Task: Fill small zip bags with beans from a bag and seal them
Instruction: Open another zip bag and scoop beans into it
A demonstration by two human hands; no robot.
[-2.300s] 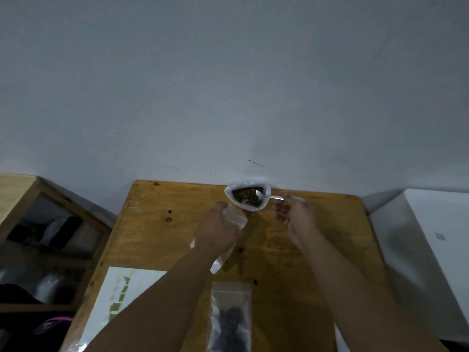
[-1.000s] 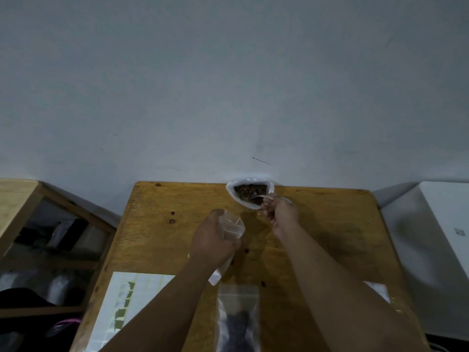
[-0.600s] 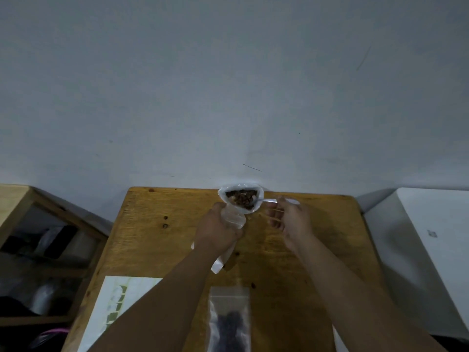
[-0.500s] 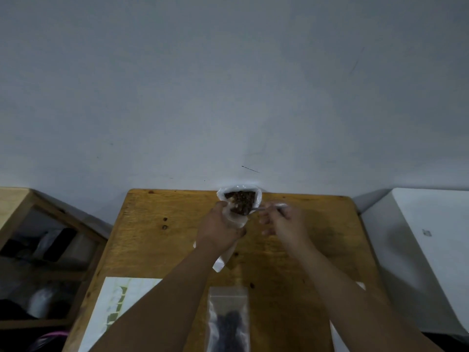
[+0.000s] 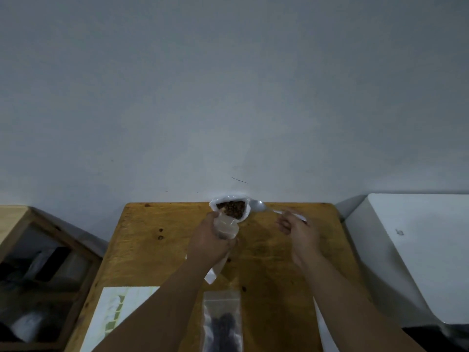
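An open white bag of dark beans (image 5: 232, 209) stands at the far edge of the wooden table (image 5: 157, 252), against the wall. My left hand (image 5: 208, 243) grips a small clear zip bag (image 5: 225, 228), mouth up, just in front of the bean bag. My right hand (image 5: 298, 233) holds a clear plastic spoon (image 5: 258, 205) by its handle; the spoon's bowl hovers right of the bean bag and looks empty. A filled small zip bag (image 5: 222, 321) lies flat on the table near me.
A white sheet with green marks (image 5: 114, 316) lies at the table's near left. A wooden shelf unit (image 5: 38, 262) stands to the left, a white appliance (image 5: 411, 250) to the right. A pale wall is right behind the table.
My right hand has drawn the spoon away from the small zip bag and out to the right of the bean bag. My left hand keeps the zip bag in place.
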